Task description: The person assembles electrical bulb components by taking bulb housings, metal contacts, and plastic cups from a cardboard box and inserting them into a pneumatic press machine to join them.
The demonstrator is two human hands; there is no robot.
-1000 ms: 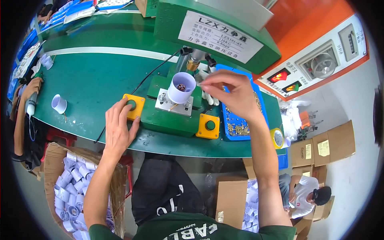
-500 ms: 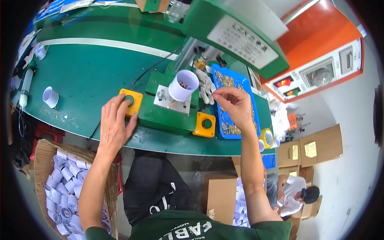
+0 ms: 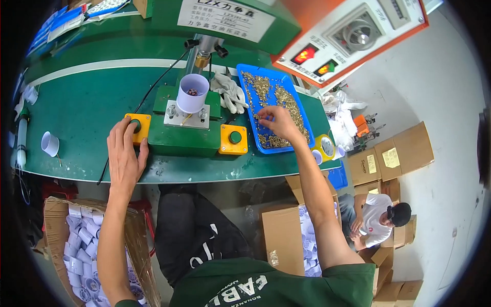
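Note:
My left hand (image 3: 124, 159) rests at the left yellow button box (image 3: 145, 124), fingers apart, fingertips by its green button. Over the blue tray (image 3: 276, 75) my right hand (image 3: 280, 124) has its thumb and fingers pinched together. Whatever is between those fingertips is too small to make out. Many small brass-coloured metal parts (image 3: 289, 105) lie in the tray. A white plastic cup (image 3: 192, 102) stands upright on the metal plate (image 3: 174, 119) of a green press, with small dark pieces visible inside it. Beside the press base sits a second yellow button box (image 3: 241, 145), untouched.
The green press head (image 3: 281, 30) hangs above, near an orange control box (image 3: 337, 38). White gloves (image 3: 229, 92) lie between cup and tray. Another cup (image 3: 50, 144) is at left. A carton of white cups (image 3: 76, 250) stands below. A person (image 3: 376, 220) sits at right.
My right hand has moved from beside the tray's left edge to over its metal parts. The left hand stays at its button box. The whole view has shifted.

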